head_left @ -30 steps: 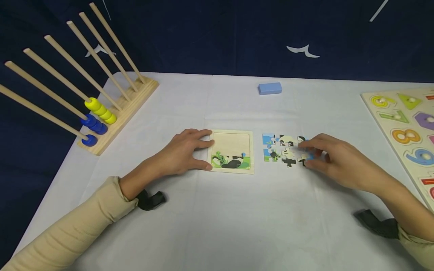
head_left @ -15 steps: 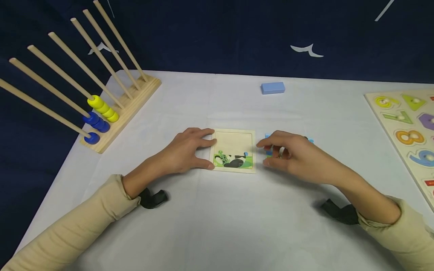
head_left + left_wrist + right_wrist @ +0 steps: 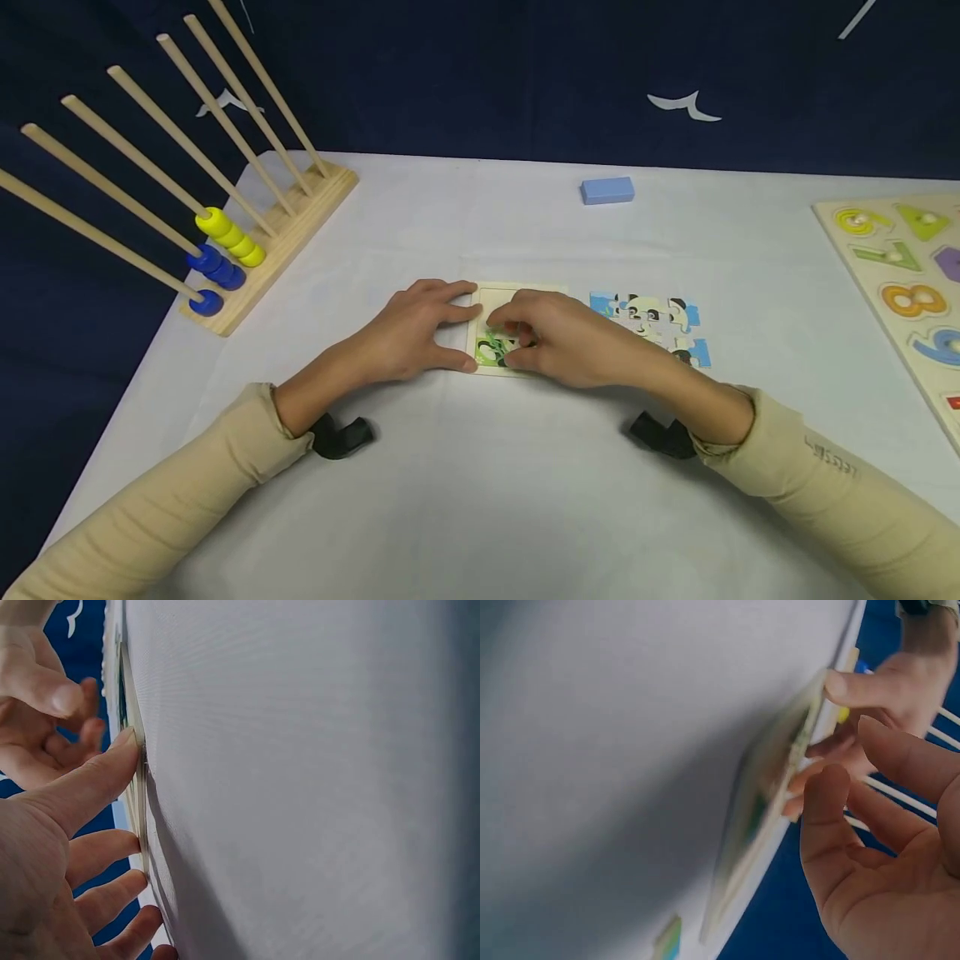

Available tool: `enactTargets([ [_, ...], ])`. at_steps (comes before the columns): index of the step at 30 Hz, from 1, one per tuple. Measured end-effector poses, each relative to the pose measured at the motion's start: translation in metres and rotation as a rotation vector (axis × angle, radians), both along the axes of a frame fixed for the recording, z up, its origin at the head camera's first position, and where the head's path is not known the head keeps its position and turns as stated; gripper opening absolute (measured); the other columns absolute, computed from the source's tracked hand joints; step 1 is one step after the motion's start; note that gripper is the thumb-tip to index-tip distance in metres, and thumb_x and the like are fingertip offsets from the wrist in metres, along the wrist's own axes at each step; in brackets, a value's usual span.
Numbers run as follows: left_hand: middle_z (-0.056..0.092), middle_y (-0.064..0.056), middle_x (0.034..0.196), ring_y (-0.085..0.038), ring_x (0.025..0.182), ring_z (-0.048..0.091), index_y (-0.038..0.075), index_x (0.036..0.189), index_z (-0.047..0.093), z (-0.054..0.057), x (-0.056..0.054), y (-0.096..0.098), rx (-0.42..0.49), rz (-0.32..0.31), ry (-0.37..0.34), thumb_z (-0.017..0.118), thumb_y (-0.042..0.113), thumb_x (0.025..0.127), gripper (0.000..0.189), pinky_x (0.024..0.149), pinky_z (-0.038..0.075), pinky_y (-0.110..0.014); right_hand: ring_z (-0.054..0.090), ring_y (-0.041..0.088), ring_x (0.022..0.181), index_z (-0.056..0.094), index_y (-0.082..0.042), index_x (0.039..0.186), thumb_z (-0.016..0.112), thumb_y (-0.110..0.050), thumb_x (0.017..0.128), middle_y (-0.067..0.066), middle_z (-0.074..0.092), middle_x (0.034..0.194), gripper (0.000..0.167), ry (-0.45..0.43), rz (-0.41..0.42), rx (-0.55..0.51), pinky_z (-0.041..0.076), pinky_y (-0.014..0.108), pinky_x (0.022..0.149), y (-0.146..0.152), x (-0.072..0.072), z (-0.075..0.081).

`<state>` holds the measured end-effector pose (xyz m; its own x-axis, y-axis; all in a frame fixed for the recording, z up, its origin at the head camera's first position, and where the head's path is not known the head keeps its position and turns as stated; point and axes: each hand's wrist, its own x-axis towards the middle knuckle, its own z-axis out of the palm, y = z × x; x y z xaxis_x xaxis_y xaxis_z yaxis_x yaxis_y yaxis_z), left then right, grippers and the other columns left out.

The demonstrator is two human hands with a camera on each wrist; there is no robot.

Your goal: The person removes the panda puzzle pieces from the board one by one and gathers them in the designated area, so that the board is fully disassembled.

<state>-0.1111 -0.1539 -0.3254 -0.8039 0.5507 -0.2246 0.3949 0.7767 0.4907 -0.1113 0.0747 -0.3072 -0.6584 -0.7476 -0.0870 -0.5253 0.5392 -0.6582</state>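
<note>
A small square wooden puzzle tray [image 3: 517,286] lies on the table, with panda-and-grass pieces [image 3: 491,348] along its bottom. My left hand [image 3: 405,333] rests at the tray's left edge, its thumb and spread fingertips touching the rim [image 3: 141,799]. Over the tray hovers my right hand [image 3: 573,342], hiding its right part in the head view. In the right wrist view, the thumb and fingers of my right hand [image 3: 885,877] are bent but apart, with nothing visible between them. Loose panda jigsaw pieces [image 3: 651,312] lie right of the tray, partly covered by the right forearm.
A wooden bead abacus [image 3: 277,250] with blue and yellow beads stands at the left. Toward the back lies a blue block [image 3: 607,191]. A number-and-shape board [image 3: 847,242] sits at the right edge. Dark cloth [image 3: 487,75] hangs behind the white-covered table.
My right hand has moved left from the loose pieces to above the tray. My left hand stays at the tray's left edge. The head view has shifted slightly.
</note>
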Motion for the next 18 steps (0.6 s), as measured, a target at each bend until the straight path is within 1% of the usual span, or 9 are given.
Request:
enactTargets([
  [1,0.035,-0.006,0.156,-0.032,0.141,0.027,0.009,0.141,0.054,0.0,0.0,0.0,-0.001,-0.001,0.001,0.08,0.039,0.082,0.072,0.109,0.024,-0.059,0.05,0.016,0.078,0.066,-0.003,0.116,0.071,-0.006,0.088,0.003,0.055,0.086,0.028,-0.007,0.002,0.021,0.042,0.034,0.073,-0.002,-0.001,-0.001],
  [4,0.035,-0.006,0.156,-0.032,0.141,0.028,0.009,0.141,0.055,0.0,0.0,0.0,-0.005,-0.003,0.007,0.08,0.04,0.082,0.072,0.109,0.025,-0.058,0.046,0.018,0.075,0.064,-0.006,0.101,0.072,-0.009,0.088,0.005,0.05,0.082,0.015,-0.012,0.017,0.089,0.038,0.034,0.068,-0.008,-0.005,-0.003],
  [7,0.036,-0.006,0.156,-0.032,0.141,0.028,0.009,0.141,0.055,0.0,0.0,0.0,-0.009,-0.003,0.013,0.081,0.04,0.082,0.072,0.108,0.025,-0.058,0.044,0.018,0.074,0.062,-0.007,0.094,0.073,-0.01,0.087,0.007,0.048,0.082,0.013,-0.023,0.032,0.139,0.036,0.032,0.065,-0.012,-0.008,-0.003],
  [8,0.036,-0.006,0.156,-0.032,0.141,0.028,0.009,0.141,0.055,0.0,0.0,0.0,-0.01,-0.002,0.013,0.081,0.04,0.082,0.071,0.108,0.025,-0.058,0.044,0.018,0.074,0.064,-0.007,0.095,0.073,-0.01,0.086,0.007,0.049,0.083,0.013,-0.025,0.036,0.146,0.037,0.032,0.065,-0.012,-0.008,-0.003],
  [11,0.036,-0.006,0.156,-0.031,0.141,0.028,0.01,0.141,0.055,0.0,-0.001,0.0,-0.011,-0.002,0.01,0.08,0.04,0.082,0.071,0.108,0.025,-0.058,0.045,0.018,0.076,0.068,-0.004,0.112,0.073,-0.009,0.086,0.007,0.05,0.086,0.027,-0.042,0.038,0.156,0.038,0.031,0.066,-0.014,-0.007,-0.003],
  [14,0.036,-0.006,0.156,-0.031,0.141,0.028,0.01,0.141,0.055,-0.001,-0.001,0.0,-0.008,-0.005,0.01,0.081,0.039,0.082,0.071,0.108,0.025,-0.059,0.046,0.018,0.078,0.065,-0.002,0.125,0.074,-0.008,0.086,0.006,0.051,0.089,0.04,-0.043,0.028,0.163,0.039,0.031,0.067,-0.015,-0.005,-0.003],
  [18,0.036,-0.007,0.156,-0.032,0.141,0.028,0.009,0.14,0.056,-0.001,0.0,0.0,0.0,-0.011,0.017,0.081,0.039,0.082,0.071,0.108,0.025,-0.059,0.047,0.018,0.08,0.062,-0.002,0.127,0.073,-0.007,0.087,0.006,0.051,0.093,0.042,-0.05,0.001,0.175,0.041,0.032,0.07,-0.016,-0.002,-0.002],
])
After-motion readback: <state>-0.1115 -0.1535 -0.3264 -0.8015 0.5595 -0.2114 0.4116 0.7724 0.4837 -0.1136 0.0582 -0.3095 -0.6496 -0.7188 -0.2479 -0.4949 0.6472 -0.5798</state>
